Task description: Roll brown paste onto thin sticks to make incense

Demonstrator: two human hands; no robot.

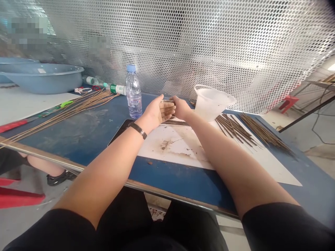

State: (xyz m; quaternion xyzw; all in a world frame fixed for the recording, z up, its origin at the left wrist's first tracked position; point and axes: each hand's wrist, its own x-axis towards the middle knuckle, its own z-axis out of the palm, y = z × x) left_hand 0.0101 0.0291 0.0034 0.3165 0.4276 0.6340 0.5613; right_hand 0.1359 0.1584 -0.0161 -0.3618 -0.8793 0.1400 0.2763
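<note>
Head view: whether your left hand [155, 113] or right hand [181, 108] grips anything, I can't tell; swinging right could topple the white pitcher [209, 106].

A: Any legible text near the left hand [159, 113]?
B: None confirmed. The upright bottle [134, 90], just left of that hand, carries a label [135, 102] with printed characters, too small and blurred to read.
A: Farther left, beyond it?
B: A lying bottle with a green-and-white wrapper [117, 89]; wording illegible.
A: And the blue basin [49, 82], well left of the hand?
B: One pale sticker [41, 70]; nothing readable.
</note>
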